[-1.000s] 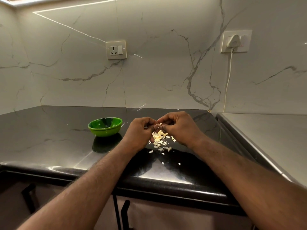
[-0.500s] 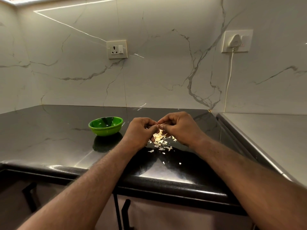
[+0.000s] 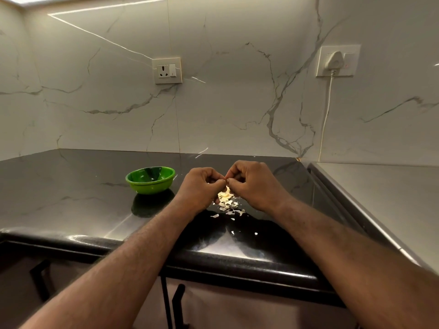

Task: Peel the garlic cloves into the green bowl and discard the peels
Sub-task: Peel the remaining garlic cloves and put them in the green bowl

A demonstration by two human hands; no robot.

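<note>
My left hand (image 3: 202, 187) and my right hand (image 3: 253, 184) meet fingertip to fingertip above the black countertop (image 3: 71, 198), fingers curled, pinching a small garlic clove that is almost wholly hidden between them. Below the hands lies a heap of pale garlic cloves and peels (image 3: 226, 201), with a few loose flakes (image 3: 232, 232) nearer the front edge. The green bowl (image 3: 150, 179) stands on the counter to the left of my left hand; what is inside it does not show.
A marble backsplash carries a wall socket (image 3: 167, 70) and a plugged-in white adapter (image 3: 335, 60) with its cord hanging down. A grey steel surface (image 3: 380, 198) adjoins the counter on the right. Cabinet doors with black handles (image 3: 177, 305) lie below the front edge.
The hands have stayed together over the peel heap, with only small finger movements at the pinch. The bowl has not moved.
</note>
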